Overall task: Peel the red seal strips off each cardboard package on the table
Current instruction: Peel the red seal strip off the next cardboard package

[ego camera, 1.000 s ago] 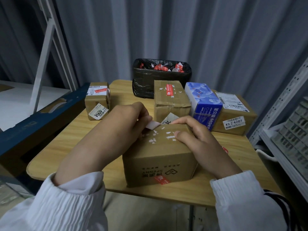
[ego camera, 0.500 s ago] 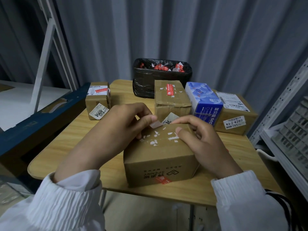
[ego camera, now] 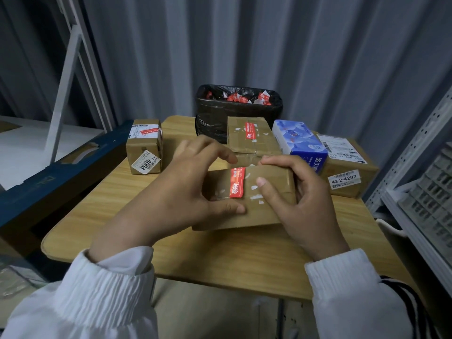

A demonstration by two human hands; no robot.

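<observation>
Left grip [ego camera: 186, 192] and right grip [ego camera: 302, 201] are both closed round one cardboard package [ego camera: 266, 211], which is held between them, tilted so that its broad face is turned up. Whether its near edge rests on the worktop [ego camera: 220, 255] cannot be told. The left grip's thumb is laid across the lower part of that face and its fingers are curled over the far edge. The right grip's fingers are hooked over the far edge as well, and its thumb is pressed on the face.

A red seal strip [ego camera: 237, 182] is seen on the face between the two grips, just left of the right thumb and just above the left thumb tip; it appears stuck down along its length. Small white paper scraps are scattered beside it.

Just beyond the grips a taped package [ego camera: 254, 148] is stood, with a red strip [ego camera: 250, 131] on its top. Behind that, a black-lined bin [ego camera: 215, 118] is set, with peeled red strips [ego camera: 238, 97] inside. Left of the left grip, well apart, a small package [ego camera: 143, 155] is placed with red on its top label. Right of the right grip, a blue tissue box [ego camera: 300, 145] and a labelled package [ego camera: 349, 167] are set side by side.
</observation>
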